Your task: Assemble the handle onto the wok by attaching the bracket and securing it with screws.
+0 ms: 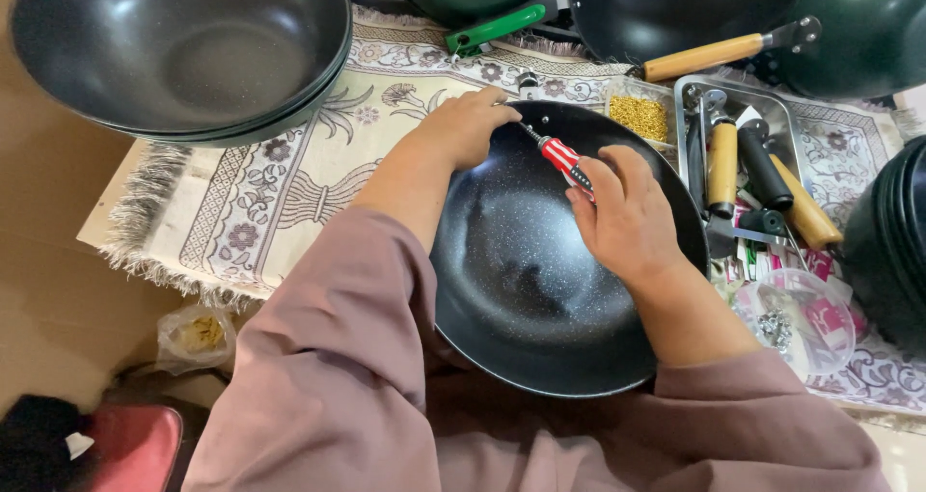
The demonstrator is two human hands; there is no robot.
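Nearest us, a dark speckled wok (540,280) rests tilted in the lap of a person in mauve sleeves (328,357), its far rim lying on a patterned fringed rug (280,183). Our right hand (622,217) is closed around a red-and-white handled screwdriver (562,159), whose shaft points up-left toward the wok's far rim. Our left hand (463,125) curls over that same rim, gripping it just beside the screwdriver tip; the tip itself seems to meet a small fitting there, though the contact is partly hidden. To the right, a metal tray (783,116) holds wooden and black handles (723,164), with a clear plastic cup of screws (796,323) nearer us. Beyond the tray lies a small box of brass-coloured pieces (639,116). Farthest, we see stacked dark woks (183,48) at upper left and more pans with wooden (704,56) and green handles (494,27).
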